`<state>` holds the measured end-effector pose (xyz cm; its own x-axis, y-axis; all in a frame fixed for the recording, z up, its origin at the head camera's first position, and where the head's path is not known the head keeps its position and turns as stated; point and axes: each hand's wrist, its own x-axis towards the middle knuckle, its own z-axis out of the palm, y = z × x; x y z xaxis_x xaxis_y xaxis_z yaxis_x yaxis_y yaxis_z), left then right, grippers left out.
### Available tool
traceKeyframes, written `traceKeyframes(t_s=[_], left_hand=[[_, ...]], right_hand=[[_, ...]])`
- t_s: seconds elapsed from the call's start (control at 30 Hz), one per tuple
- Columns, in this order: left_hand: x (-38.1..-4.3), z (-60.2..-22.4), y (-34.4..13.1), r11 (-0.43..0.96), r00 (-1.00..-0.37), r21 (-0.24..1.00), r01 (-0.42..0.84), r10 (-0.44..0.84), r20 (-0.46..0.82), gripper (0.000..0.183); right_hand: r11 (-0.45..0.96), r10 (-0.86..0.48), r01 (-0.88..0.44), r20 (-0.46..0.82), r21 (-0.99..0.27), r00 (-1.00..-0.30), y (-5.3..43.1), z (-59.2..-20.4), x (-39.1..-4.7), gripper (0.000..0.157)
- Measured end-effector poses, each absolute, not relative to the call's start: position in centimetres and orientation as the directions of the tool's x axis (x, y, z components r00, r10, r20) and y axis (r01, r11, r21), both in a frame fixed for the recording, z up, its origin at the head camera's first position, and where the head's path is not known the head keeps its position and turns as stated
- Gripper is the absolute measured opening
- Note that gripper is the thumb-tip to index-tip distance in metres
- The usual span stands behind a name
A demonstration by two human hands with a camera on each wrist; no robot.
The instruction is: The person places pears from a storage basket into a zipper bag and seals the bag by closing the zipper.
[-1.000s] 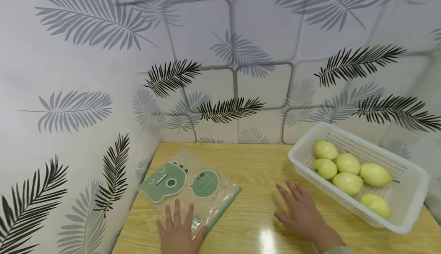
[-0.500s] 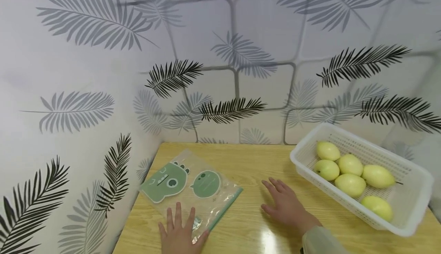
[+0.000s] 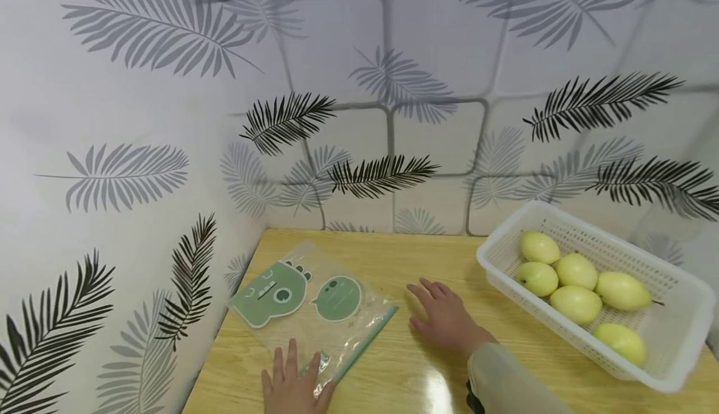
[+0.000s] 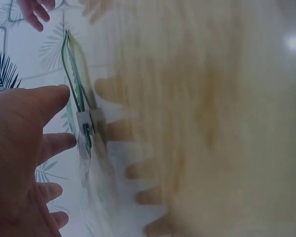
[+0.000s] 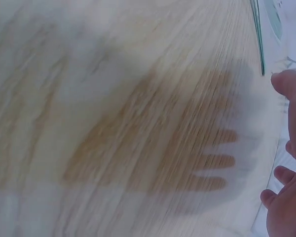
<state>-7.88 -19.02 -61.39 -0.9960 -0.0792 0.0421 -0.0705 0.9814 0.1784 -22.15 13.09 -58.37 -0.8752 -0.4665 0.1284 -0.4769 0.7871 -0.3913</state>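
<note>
A clear zip bag [image 3: 337, 298] with a green cartoon dinosaur print lies flat on the wooden table at the left. Its green zip edge faces right, and a white slider [image 4: 84, 120] shows in the left wrist view. My left hand [image 3: 294, 384] is at the bag's near corner, fingers spread and overlapping the plastic. In the left wrist view, the thumb and index fingertips are right at the zip edge. My right hand [image 3: 445, 320] hovers low over the table, right of the bag, with loosely extended fingers. Its shadow falls on the wood in the right wrist view.
On the right side of the table [image 3: 382, 248] stands a white perforated plastic basket [image 3: 567, 346] holding several yellow-green pears [image 3: 575, 305]. A leaf-patterned wall [image 3: 359, 133] rises behind the table and along its left side.
My right hand has moved left, away from the basket and toward the bag, with more of its sleeve now in view. My left hand has drawn slightly nearer to me; the bag lies as before.
</note>
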Motion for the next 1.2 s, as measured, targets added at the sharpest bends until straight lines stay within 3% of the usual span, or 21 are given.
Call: traceKeyframes(t_s=[0.27, 0.47, 0.63, 0.87, 1.07, 1.2], left_hand=[[-7.8, -61.3, -19.1, 0.977, -0.998, 0.206, -0.061, -0.061, -0.003, 0.062], [-7.6, -60.7, -19.2, 0.98, -0.999, 0.198, -0.03, -0.021, -0.049, 0.055], [-7.2, -60.2, -19.1, 0.977, -0.999, 0.211, 0.037, 0.034, 0.018, 0.038], [-6.9, -60.2, -19.0, 0.963, -0.989, 0.242, 0.114, 0.087, 0.12, 0.018], [-6.8, -60.7, -18.8, 0.957, -0.983, 0.256, 0.137, 0.1, 0.152, 0.011], [-6.7, -61.0, -18.6, 0.961, -0.978, 0.243, 0.136, 0.091, 0.189, 0.009]], right_hand=[[0.81, -0.474, -0.443, 0.015, -0.384, -0.88, 11.6, -58.0, -22.9, 0.058], [0.809, -0.485, -0.464, 0.036, -0.361, -0.874, 11.2, -58.6, -23.1, 0.047], [0.816, -0.493, -0.478, 0.043, -0.324, -0.869, 11.0, -59.1, -23.3, 0.038], [0.815, -0.494, -0.483, 0.053, -0.321, -0.868, 10.8, -59.6, -23.2, 0.038], [0.812, -0.494, -0.484, 0.058, -0.327, -0.868, 10.4, -59.6, -23.2, 0.043], [0.793, -0.503, -0.496, 0.078, -0.355, -0.861, 9.9, -59.0, -23.0, 0.038]])
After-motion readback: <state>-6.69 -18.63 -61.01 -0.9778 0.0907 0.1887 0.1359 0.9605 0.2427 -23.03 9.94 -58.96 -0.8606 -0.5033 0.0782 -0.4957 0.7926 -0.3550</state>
